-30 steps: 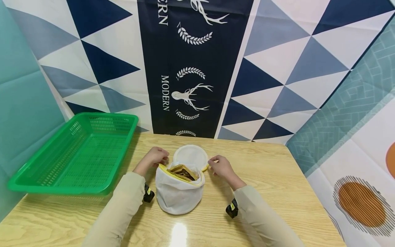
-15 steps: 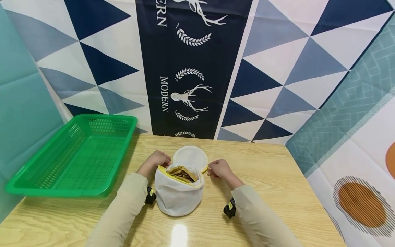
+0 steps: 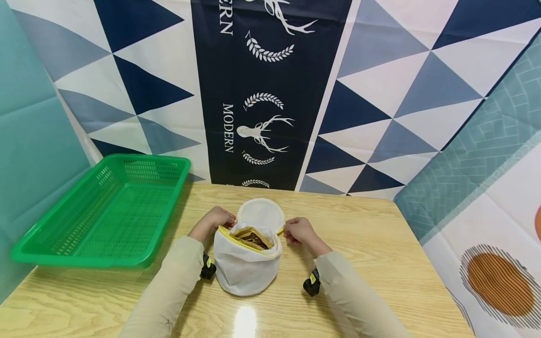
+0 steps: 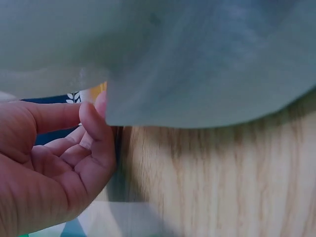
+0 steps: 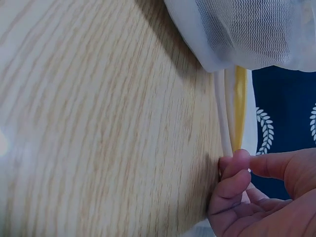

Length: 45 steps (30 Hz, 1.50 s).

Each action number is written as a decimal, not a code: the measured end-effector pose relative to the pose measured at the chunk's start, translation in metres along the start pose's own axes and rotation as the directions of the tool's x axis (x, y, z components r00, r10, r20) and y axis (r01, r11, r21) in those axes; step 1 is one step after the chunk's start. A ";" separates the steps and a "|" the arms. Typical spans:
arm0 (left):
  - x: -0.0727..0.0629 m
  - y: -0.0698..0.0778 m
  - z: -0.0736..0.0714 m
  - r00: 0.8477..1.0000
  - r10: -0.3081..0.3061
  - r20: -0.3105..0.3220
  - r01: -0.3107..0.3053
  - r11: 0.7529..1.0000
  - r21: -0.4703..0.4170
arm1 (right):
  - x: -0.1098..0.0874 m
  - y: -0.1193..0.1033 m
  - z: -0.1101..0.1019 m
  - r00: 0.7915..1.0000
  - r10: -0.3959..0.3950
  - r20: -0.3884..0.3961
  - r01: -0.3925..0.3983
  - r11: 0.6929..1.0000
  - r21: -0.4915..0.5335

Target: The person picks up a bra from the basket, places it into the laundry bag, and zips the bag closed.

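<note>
A white mesh laundry bag (image 3: 246,274) with yellow zipper trim (image 3: 224,231) stands on the wooden table, its round lid (image 3: 260,211) folded back behind the opening. Inside shows something yellow and brown (image 3: 252,236), mostly hidden by the bag's wall. My left hand (image 3: 216,217) is at the bag's back left rim; in the left wrist view its thumb and forefinger pinch the edge, partly behind the fabric. On the opposite side my right hand (image 3: 299,230) pinches the lid's yellow-trimmed edge (image 5: 239,113) between thumb and forefinger, the other fingers curled.
A green perforated plastic basket (image 3: 169,220) stands left of the bag, close to the left arm. Patterned cloth (image 3: 258,108) hangs behind the wooden table (image 3: 359,244). Small black wrist cameras (image 3: 312,282) sit below both forearms.
My left hand has moved slightly right, in against the bag's rim. The right hand has shifted a little down and left at the lid's edge. Bag and lid stay in place.
</note>
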<state>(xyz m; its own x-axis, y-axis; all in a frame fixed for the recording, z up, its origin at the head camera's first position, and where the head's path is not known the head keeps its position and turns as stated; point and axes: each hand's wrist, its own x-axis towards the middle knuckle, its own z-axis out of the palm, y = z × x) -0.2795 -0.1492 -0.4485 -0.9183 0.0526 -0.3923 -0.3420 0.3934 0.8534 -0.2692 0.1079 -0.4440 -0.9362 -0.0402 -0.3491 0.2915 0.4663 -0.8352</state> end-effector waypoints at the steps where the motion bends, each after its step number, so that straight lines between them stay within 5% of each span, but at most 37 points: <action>1: -0.002 0.000 0.000 1.000 0.005 0.005 -0.005 1.000 -0.007 | 0.001 0.000 0.001 1.000 0.002 0.000 -0.002 1.000 0.008; 12: -0.010 -0.003 -0.005 1.000 0.016 0.027 -0.016 1.000 -0.009 | 0.003 -0.008 0.010 0.999 0.019 0.038 -0.023 0.994 0.108; 19: -0.011 -0.006 -0.007 0.999 -0.006 0.053 0.012 0.995 -0.100 | 0.007 -0.007 0.013 0.998 0.036 0.054 -0.046 0.976 0.213; 27: -0.010 -0.008 -0.011 0.998 0.030 0.063 -0.014 0.969 -0.248 | 0.007 -0.017 0.011 0.998 0.009 0.067 -0.032 0.932 0.360; 37: -0.013 -0.009 -0.021 0.997 0.064 0.042 -0.042 0.915 -0.400 | 0.007 -0.026 0.009 0.999 -0.042 0.034 0.027 0.929 0.370; 45: -0.015 -0.007 -0.025 0.993 0.114 0.024 -0.092 0.897 -0.432 | 0.002 -0.034 0.009 0.997 -0.083 0.003 0.077 0.928 0.365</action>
<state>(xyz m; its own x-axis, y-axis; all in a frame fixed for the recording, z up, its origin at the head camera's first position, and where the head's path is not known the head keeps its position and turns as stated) -0.2682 -0.1754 -0.4396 -0.9462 0.1191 -0.3010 -0.3083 -0.0488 0.9500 -0.2793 0.0836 -0.4204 -0.9567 -0.0813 -0.2794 0.2704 0.1070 -0.9568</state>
